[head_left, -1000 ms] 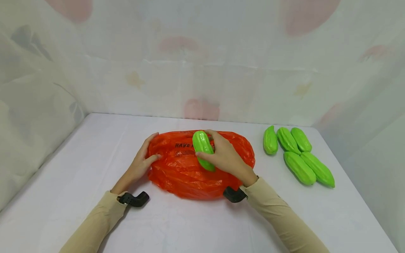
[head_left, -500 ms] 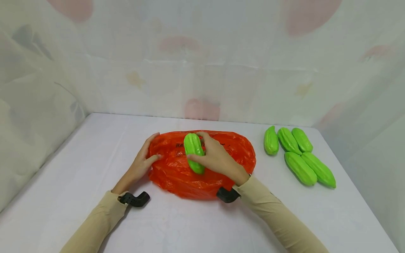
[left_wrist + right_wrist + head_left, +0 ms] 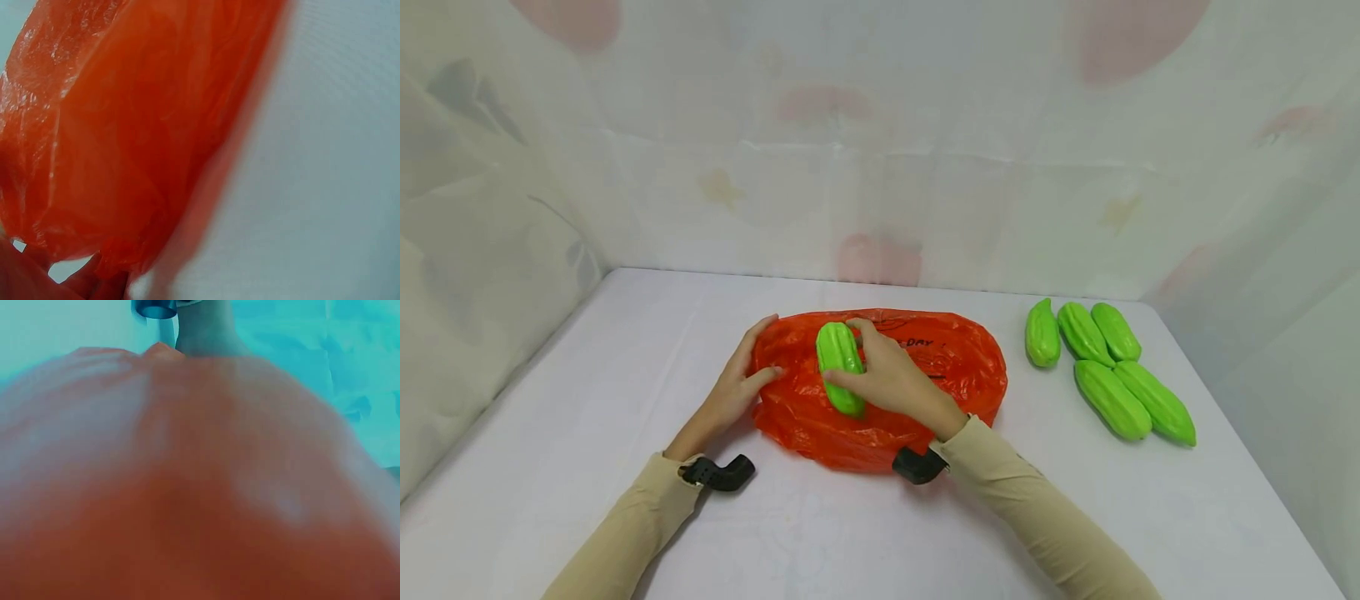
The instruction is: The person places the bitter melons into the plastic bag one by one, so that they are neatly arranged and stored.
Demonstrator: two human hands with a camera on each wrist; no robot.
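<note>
In the head view, my right hand (image 3: 895, 372) grips a bright green ridged gourd (image 3: 841, 367) between thumb and fingers, over the middle of a red plastic bag (image 3: 820, 442). Dark printed letters show on the bag behind that hand. At the bag's left end, my left hand (image 3: 739, 385) holds its edge, thumb on the near side and fingertips at the far rim. Fingers (image 3: 81, 284) at the film's lower edge appear in the left wrist view, under the wide red bag (image 3: 137, 125). Blurred red film (image 3: 187, 537) fills most of the right wrist view and hides the gourd there.
Several more green gourds (image 3: 1112, 400) lie grouped on the right side of the white table (image 3: 842, 542). A patterned cloth wall (image 3: 962, 208) rises behind the table, with others at left and right. Black camera mounts sit on both wrists.
My right hand has moved left across the bag, carrying the gourd toward my left hand, and more of the printed letters show behind it. The left hand has stayed in place.
</note>
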